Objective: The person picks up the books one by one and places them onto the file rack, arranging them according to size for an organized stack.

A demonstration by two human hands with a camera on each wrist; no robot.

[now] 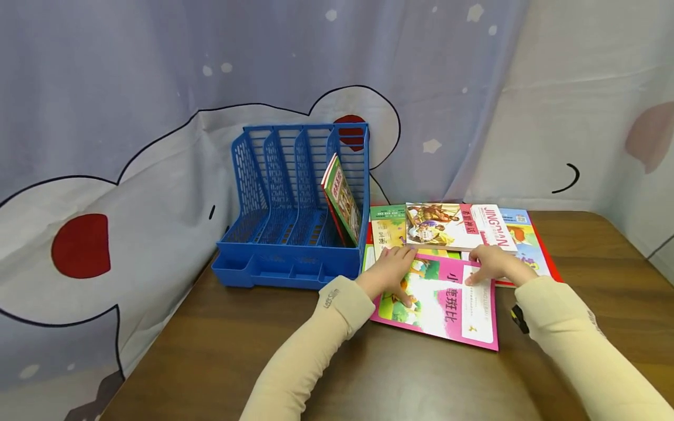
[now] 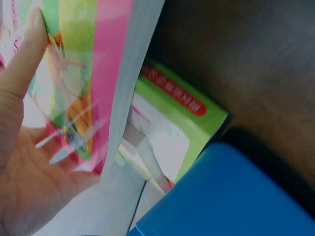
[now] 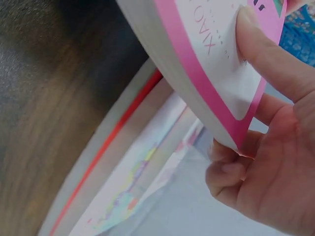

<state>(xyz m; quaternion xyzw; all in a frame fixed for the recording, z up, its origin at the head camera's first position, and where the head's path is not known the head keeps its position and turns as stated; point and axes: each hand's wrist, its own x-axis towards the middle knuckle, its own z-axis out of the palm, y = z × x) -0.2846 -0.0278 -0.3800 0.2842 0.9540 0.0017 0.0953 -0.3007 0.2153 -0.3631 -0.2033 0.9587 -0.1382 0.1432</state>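
Both hands hold a pink-bordered picture book (image 1: 447, 298) above the table, one at each side. My left hand (image 1: 392, 273) has its thumb on the cover and its fingers behind the far edge; the left wrist view shows the same grip on the pink book (image 2: 110, 73). On the other side my right hand (image 1: 492, 264) pinches the book, thumb on the white panel and fingers curled underneath, as the right wrist view shows (image 3: 275, 162). Under and behind it lies a pile of books, with a white book (image 1: 458, 225) on top and a green one (image 1: 387, 225) at its left.
A blue file rack (image 1: 289, 251) with several slots stands left of the pile. In its rightmost slot leans a green-and-red book (image 1: 343, 199). The brown wooden table (image 1: 237, 339) runs beneath everything, and a patterned curtain (image 1: 158, 88) hangs behind.
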